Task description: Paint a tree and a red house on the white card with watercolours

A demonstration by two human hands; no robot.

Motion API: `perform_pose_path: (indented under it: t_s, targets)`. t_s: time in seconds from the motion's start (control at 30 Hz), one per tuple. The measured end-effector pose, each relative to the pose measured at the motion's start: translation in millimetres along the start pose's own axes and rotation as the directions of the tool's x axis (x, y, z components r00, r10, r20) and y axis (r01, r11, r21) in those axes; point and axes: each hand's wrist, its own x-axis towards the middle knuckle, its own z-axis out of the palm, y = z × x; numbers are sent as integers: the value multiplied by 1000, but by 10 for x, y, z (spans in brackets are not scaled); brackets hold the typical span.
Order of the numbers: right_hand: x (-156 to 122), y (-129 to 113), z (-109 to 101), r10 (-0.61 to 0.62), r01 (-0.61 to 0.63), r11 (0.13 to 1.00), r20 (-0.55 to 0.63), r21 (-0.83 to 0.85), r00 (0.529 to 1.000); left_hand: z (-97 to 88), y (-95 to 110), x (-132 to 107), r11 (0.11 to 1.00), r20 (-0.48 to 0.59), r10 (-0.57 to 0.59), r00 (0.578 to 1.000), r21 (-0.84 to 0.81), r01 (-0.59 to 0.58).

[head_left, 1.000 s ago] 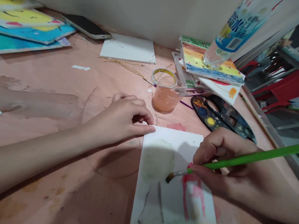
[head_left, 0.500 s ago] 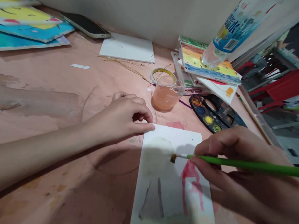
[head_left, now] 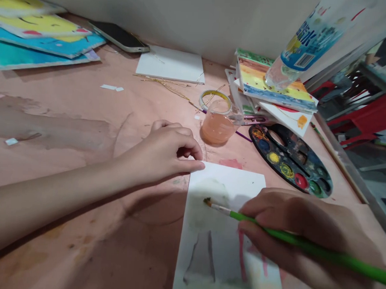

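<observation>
A paintbrush [head_left: 291,238] with a green handle is pinched between the thumb and fingers of my right hand [head_left: 304,234]. Its dark, paint-loaded tip is over a pale green patch on the white painting paper [head_left: 226,256], touching or very close to it. Grey trunk-like lines show below that patch, and red strokes to the right are partly covered by my right hand. My left hand [head_left: 176,150] rests at the paper's top left corner, thumb against the edge and fingers curled.
Beyond the paper stands a clear cup of orange-tinted water [head_left: 219,126], beside a tape roll [head_left: 216,98] and a black paint palette [head_left: 285,157]. A bottle [head_left: 302,47] stands on stacked paintings [head_left: 278,95]. At the back lie a phone [head_left: 121,35], a white board [head_left: 171,64] and yellow-blue paintings [head_left: 50,36].
The brush tip has moved left onto the pale green patch, and the handle now slants down to the right. My right hand has dropped lower, uncovering more palette. My left hand keeps its place on the paper.
</observation>
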Motion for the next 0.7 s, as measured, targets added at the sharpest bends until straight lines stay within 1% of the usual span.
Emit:
perform_pose_path:
  t_s: [0.07, 0.13, 0.17, 0.23, 0.33, 0.37, 0.47, 0.53, 0.6, 0.7]
  targets:
    - [62, -15, 38, -33, 35, 999, 58, -19, 998, 4, 18, 2, 1000, 4, -9, 1000, 7, 9]
    - [80, -1, 23, -28, 39, 994, 109, -100, 994, 10, 26, 6, 1000, 8, -17, 1000, 8, 17]
    - [72, 17, 2, -22, 36, 990, 104, -135, 994, 15, 25, 8, 1000, 5, -20, 1000, 7, 20]
    - [31, 67, -48, -8, 13, 988, 35, -151, 999, 23, 15, 9, 1000, -5, -19, 1000, -1, 19]
    - [-48, 133, -91, 25, -28, 994, -31, -105, 999, 30, -2, 4, 1000, -15, -9, 1000, -12, 9]
    - [-70, 144, -87, 48, -50, 995, -25, -92, 999, 29, -7, 2, 1000, -13, -7, 1000, -14, 7]
    - [-120, 138, -15, 77, -75, 994, 23, -85, 997, 27, -13, 0, 1000, -11, -2, 1000, -14, 2]
    - [-138, 114, 61, 33, -31, 998, 35, -63, 999, 28, -14, 3, 1000, -14, -1, 1000, -11, 1]
    - [-139, 86, 129, -4, 4, 1000, 66, -4, 998, 31, -14, 8, 1000, -21, -1, 1000, -12, 1]
    - [-95, 41, 170, 6, -23, 994, 157, 108, 988, 30, -13, 12, 1000, -24, 3, 1000, -21, -3]
